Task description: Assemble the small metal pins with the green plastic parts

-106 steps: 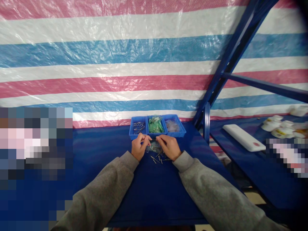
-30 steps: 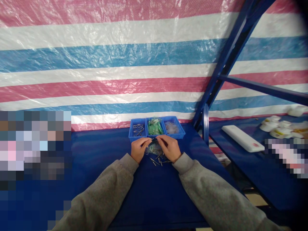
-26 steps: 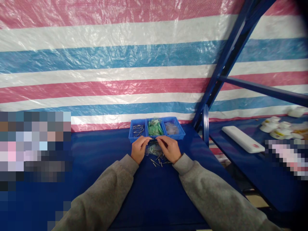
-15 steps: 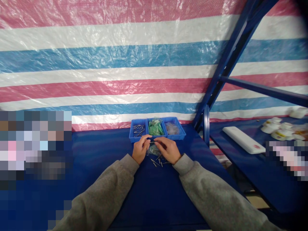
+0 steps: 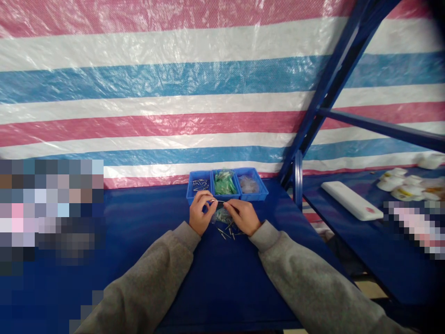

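My left hand (image 5: pixel 202 213) and my right hand (image 5: pixel 245 217) meet in front of a blue three-compartment plastic tray (image 5: pixel 255 197). A thin metal pin (image 5: pixel 217 201) runs between them, pinched in my left fingertips, with my right fingertips closed at its far end. Below my fingers lies a small clear plastic bag (image 5: pixel 221 215), partly hidden by them. Loose metal pins (image 5: pixel 225 233) are scattered by my right wrist. The tray holds metal pins (image 5: pixel 199 186) on the left, green packets (image 5: pixel 225 183) in the middle and clear bags (image 5: pixel 248 184) on the right.
The blue table top (image 5: pixel 222 287) extends under my forearms. A blue steel shelf frame (image 5: pixel 333 88) rises at the right before a striped tarpaulin (image 5: pixel 174 79). A lower blue shelf (image 5: pixel 368 241) carries a white bar (image 5: pixel 351 200) and white containers (image 5: pixel 392 183). Pixelated patches cover both sides.
My hands have drawn closer together, and my left hand has risen a little toward the tray. The pin now spans the gap between my fingertips. The tray and loose pins stay put.
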{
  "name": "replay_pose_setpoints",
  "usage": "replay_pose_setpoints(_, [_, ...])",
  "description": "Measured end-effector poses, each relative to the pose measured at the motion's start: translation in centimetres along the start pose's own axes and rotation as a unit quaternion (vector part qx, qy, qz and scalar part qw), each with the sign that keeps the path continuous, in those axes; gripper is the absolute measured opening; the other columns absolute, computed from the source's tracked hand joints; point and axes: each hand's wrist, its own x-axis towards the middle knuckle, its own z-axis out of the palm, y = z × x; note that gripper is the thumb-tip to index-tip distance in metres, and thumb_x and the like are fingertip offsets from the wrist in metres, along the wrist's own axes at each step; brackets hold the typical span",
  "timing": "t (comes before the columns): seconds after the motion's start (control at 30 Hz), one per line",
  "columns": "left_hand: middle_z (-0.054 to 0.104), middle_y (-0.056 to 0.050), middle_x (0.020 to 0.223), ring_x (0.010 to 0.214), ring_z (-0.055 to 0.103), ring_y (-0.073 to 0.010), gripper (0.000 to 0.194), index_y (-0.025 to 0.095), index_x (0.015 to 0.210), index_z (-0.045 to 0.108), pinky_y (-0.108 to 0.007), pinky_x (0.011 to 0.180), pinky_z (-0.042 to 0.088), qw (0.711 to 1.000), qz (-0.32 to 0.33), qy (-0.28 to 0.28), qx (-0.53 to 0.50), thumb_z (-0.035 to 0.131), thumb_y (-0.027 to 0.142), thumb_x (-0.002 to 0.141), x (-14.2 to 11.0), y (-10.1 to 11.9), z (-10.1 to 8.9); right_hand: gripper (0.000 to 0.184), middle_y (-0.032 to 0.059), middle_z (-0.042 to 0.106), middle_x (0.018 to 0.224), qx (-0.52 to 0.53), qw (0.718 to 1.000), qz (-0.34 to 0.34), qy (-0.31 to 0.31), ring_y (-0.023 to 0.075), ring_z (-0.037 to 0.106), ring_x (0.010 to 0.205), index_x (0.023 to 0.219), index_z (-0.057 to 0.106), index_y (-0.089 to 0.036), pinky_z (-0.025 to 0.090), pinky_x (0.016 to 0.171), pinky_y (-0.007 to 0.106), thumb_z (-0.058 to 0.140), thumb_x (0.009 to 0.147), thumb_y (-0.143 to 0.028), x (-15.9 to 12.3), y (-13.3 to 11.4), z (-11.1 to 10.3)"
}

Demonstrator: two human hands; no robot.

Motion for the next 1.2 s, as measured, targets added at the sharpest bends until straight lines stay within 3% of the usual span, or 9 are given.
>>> replay_pose_setpoints(0.17, [0.061,-0.007,0.087,0.082,0.059,-0.0148,0.012,0.015,0.072,0.052,-0.029,0.074,0.049,1.000,-0.005,0.005,-0.027,0.051,0.021,0.083,-0.3,-0.5,0.0,0.035,0.0040,0.063,0.068,-0.005,1.000,0.011,0.004,0.0149,0.058,0.065,0.075,0.061,-0.018,0.042,0.064,0.024,0.036,0.092,-0.036,0.0,0.1,0.0])
replay_pose_setpoints(0.4, [0.063,-0.003,0.073,0.060,0.060,-0.0095,0.012,0.015,0.077,0.052,-0.022,0.061,0.051,0.994,-0.089,-0.001,-0.069,0.052,0.025,0.084,-1.0,-1.2,0.6,0.034,0.0041,0.063,0.068,-0.004,1.000,0.014,0.009,0.0149,0.059,0.065,0.074,0.061,-0.018,0.043,0.064,0.024,0.037,0.091,-0.035,0.0,0.2,-0.1])
replay_pose_setpoints(0.57, [0.063,-0.004,0.076,0.057,0.061,-0.0099,0.016,0.015,0.085,0.056,-0.022,0.056,0.053,0.993,-0.081,0.060,-0.055,0.056,0.031,0.081,-0.9,-0.8,0.6,0.036,0.0043,0.063,0.068,-0.004,1.000,0.012,0.014,0.0152,0.059,0.064,0.074,0.062,-0.019,0.043,0.063,0.025,0.036,0.092,-0.036,0.0,0.2,-0.1])
replay_pose_setpoints(0.67, [0.065,-0.004,0.080,0.062,0.062,-0.0118,0.017,0.015,0.085,0.061,-0.026,0.064,0.053,0.996,-0.044,0.079,0.000,0.054,0.031,0.083,-0.3,-0.4,0.0,0.037,0.0045,0.064,0.068,-0.007,1.000,0.010,0.017,0.0153,0.059,0.064,0.074,0.062,-0.018,0.043,0.063,0.025,0.035,0.092,-0.037,0.0,0.2,-0.1])
replay_pose_setpoints(0.8, [0.067,-0.005,0.087,0.085,0.061,-0.0176,0.018,0.018,0.089,0.065,-0.034,0.083,0.048,0.995,0.038,0.051,0.077,0.049,0.026,0.086,1.8,0.2,-1.5,0.037,0.0040,0.063,0.066,-0.009,1.000,0.010,0.013,0.0148,0.059,0.063,0.074,0.062,-0.018,0.043,0.063,0.024,0.036,0.092,-0.037,-0.1,0.2,-0.1])
replay_pose_setpoints(0.9, [0.065,-0.007,0.098,0.096,0.057,-0.0206,0.023,0.020,0.103,0.062,-0.038,0.089,0.041,0.984,0.032,-0.010,0.173,0.046,0.024,0.088,3.7,0.5,-2.3,0.036,0.0035,0.062,0.065,-0.005,1.000,0.015,0.012,0.0145,0.059,0.062,0.073,0.062,-0.018,0.043,0.063,0.024,0.037,0.091,-0.037,-0.1,0.2,-0.1])
replay_pose_setpoints(0.97, [0.060,-0.009,0.111,0.107,0.050,-0.0255,0.028,0.022,0.111,0.058,-0.043,0.092,0.036,0.962,0.007,-0.050,0.268,0.050,0.024,0.085,4.5,0.7,-2.6,0.035,0.0037,0.063,0.066,0.000,1.000,0.016,0.011,0.0145,0.059,0.063,0.073,0.062,-0.018,0.043,0.064,0.024,0.038,0.091,-0.036,-0.1,0.1,-0.1])
replay_pose_setpoints(1.07, [0.061,-0.009,0.106,0.103,0.052,-0.0255,0.024,0.021,0.104,0.061,-0.041,0.090,0.035,0.941,-0.012,-0.081,0.328,0.048,0.020,0.084,4.8,0.9,-2.7,0.035,0.0039,0.063,0.066,0.000,1.000,0.013,0.011,0.0147,0.059,0.063,0.073,0.062,-0.018,0.042,0.063,0.024,0.037,0.091,-0.036,-0.1,0.1,-0.2])
replay_pose_setpoints(1.2, [0.065,-0.005,0.082,0.077,0.058,-0.0184,0.017,0.020,0.086,0.063,-0.028,0.073,0.041,0.932,-0.036,-0.153,0.328,0.047,0.019,0.083,4.3,1.0,-2.8,0.033,0.0032,0.062,0.064,-0.009,1.000,0.009,0.012,0.0148,0.058,0.059,0.073,0.062,-0.019,0.042,0.060,0.025,0.040,0.090,-0.037,0.0,0.1,-0.2])
